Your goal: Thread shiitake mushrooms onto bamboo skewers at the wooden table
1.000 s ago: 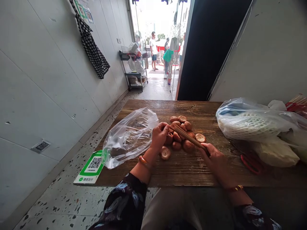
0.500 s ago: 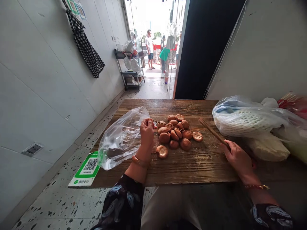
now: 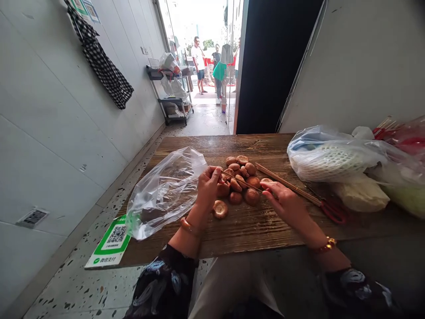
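Rough, grainy wood table (image 3: 259,230), thin wooden skewers (image 3: 285,182), matt brown mushrooms (image 3: 236,185), crinkly clear plastic bag (image 3: 166,190), and a speckled, kinda glossy terrazzo floor (image 3: 83,288).

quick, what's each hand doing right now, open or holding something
Left hand: closed, pinching one end of a thin wooden skewer.
Right hand: closed on the skewer's other end, over the brown mushrooms.

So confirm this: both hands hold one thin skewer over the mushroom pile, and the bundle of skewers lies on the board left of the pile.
Not quite. In the head view the bundle of skewers lies right of the mushroom pile, not left. The left hand and right hand do hold one thin skewer over it.
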Tool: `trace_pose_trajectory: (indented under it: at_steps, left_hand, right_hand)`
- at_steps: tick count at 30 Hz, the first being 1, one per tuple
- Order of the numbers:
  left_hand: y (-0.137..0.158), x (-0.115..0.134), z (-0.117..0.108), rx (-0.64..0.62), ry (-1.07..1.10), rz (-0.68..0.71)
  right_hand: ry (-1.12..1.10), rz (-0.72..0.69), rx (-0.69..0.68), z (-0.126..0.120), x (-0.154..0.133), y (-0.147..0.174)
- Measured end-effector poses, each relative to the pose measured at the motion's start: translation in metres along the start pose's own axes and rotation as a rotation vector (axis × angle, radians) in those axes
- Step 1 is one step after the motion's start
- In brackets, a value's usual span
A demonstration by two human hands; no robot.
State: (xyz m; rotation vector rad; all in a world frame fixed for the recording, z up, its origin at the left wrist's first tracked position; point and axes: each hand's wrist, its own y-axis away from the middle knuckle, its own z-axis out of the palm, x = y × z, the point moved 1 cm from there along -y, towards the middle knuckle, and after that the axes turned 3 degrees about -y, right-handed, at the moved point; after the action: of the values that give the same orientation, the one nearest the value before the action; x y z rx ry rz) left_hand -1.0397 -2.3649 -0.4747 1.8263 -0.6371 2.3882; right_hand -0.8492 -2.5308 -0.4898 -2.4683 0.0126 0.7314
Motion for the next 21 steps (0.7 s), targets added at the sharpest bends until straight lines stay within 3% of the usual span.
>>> trace_pose_trajectory:
  at_steps: [4,11,17,21]
  left_hand:
    - [0.003,-0.004,0.004,-0.047,0.0,-0.028]
    - [0.005,-0.007,0.006,-0.176,0.053,-0.088]
    - [0.008,-0.004,0.008,-0.198,0.043,-0.105]
    - [0.008,-0.004,0.008,-0.198,0.036,-0.121]
  right_hand:
    - [-0.076,0.038,0.051,0.018,-0.022,0.001]
    - [-0.278,0.236,0.046,0.014,-0.01,0.002]
    - [-0.487,0.398,0.003,0.018,-0.006,0.008]
    - [-0.461,0.395,-0.011,0.025,-0.006,0.011]
